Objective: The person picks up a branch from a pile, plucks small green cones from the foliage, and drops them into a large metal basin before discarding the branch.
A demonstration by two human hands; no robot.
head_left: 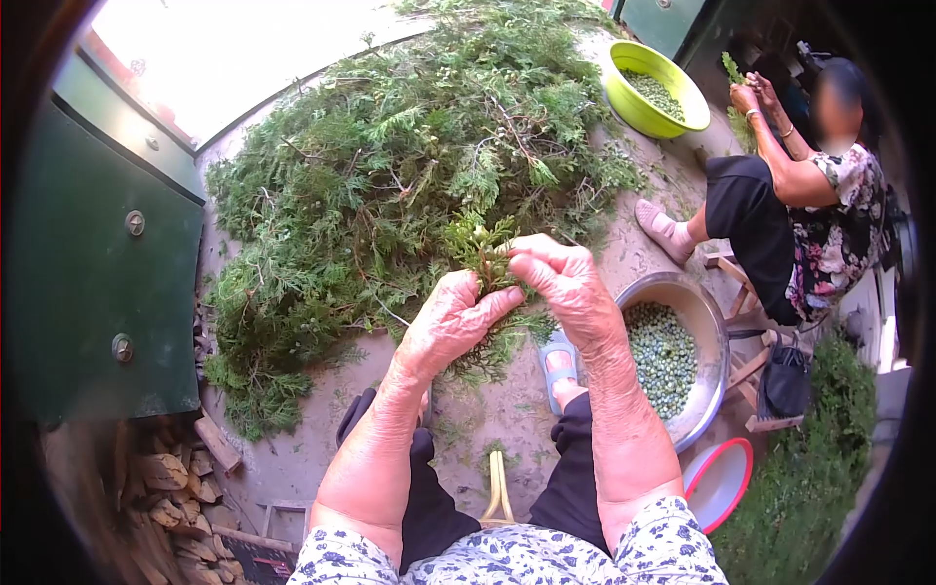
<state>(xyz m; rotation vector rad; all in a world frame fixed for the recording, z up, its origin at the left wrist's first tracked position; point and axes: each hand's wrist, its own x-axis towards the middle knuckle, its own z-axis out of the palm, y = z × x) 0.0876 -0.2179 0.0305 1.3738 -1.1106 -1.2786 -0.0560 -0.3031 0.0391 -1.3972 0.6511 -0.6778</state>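
Note:
A small green conifer sprig [478,241], scaly-leaved like cypress, stands up between my two hands in the middle of the view. My left hand [450,320] is closed round its lower part, thumb pointing right. The fingertips of my right hand [573,291] are pinched together at the sprig's right side; what is between them is too small to make out. Just right of my right forearm sits a metal basin [717,336] holding many small pale green cones or berries [663,356].
A big heap of cut conifer branches [390,185] lies ahead. A yellow-green tub [682,73] of green pieces stands beyond. At right, a seated person [829,195] holds a sprig. A red-rimmed white bowl [720,483], firewood [166,473] and green metal doors [93,263] flank me.

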